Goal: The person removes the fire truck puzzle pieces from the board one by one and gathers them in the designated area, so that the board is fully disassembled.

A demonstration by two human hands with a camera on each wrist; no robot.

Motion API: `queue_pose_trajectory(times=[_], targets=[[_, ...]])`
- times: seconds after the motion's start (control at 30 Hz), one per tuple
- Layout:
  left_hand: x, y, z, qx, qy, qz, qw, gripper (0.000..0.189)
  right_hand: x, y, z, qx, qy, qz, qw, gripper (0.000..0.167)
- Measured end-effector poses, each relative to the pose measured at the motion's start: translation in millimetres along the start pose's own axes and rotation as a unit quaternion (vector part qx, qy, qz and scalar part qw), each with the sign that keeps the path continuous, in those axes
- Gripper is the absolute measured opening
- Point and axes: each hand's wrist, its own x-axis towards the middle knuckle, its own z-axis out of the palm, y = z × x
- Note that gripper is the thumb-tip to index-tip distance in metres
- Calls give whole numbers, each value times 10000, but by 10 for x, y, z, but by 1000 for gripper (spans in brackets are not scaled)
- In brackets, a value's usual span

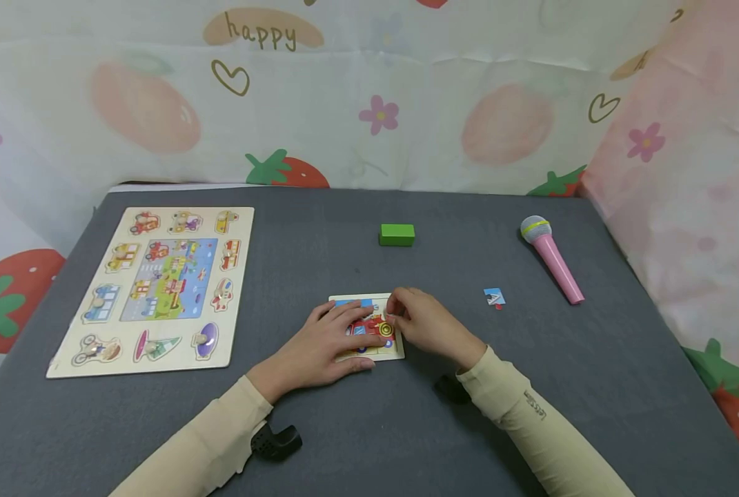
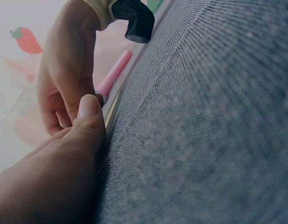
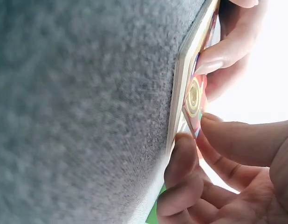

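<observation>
A small jigsaw puzzle [image 1: 369,352] in a pale frame, with a red vehicle picture, lies on the table in the head view. Spread over its left part, my left hand [image 1: 328,348] rests with fingers reaching across the picture. My right hand [image 1: 428,324] is at the right edge. In the right wrist view, its thumb and a finger pinch the corner of a puzzle piece [image 3: 194,98] with a yellow wheel, tilted up from the frame. A loose puzzle piece [image 1: 495,297], blue with a white shape, lies to the right of that hand.
On the left lies a large wooden puzzle board [image 1: 239,304] with vehicle pieces. A green block [image 1: 397,235] sits behind the small puzzle. At the right is a pink toy microphone [image 1: 555,262]. A patterned cloth [image 1: 419,138] hangs behind the dark table [image 1: 357,442].
</observation>
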Motion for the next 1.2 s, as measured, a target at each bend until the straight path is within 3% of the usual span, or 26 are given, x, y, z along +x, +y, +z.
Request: queue_pose_trajectory(times=[0.47,0.9,1.2], targets=[[1,-13,14,113,-70,15,9999,40,33,15,-15,646,-55,620,9960,4],[12,-7,16,29,-102,-30,9999,38,19,-2,-128,1111,-30,925,9895,5],[-3,-7,14,-101,-202,-267,9994,36,-232,375,-489,1257,162,1050,9864,8]])
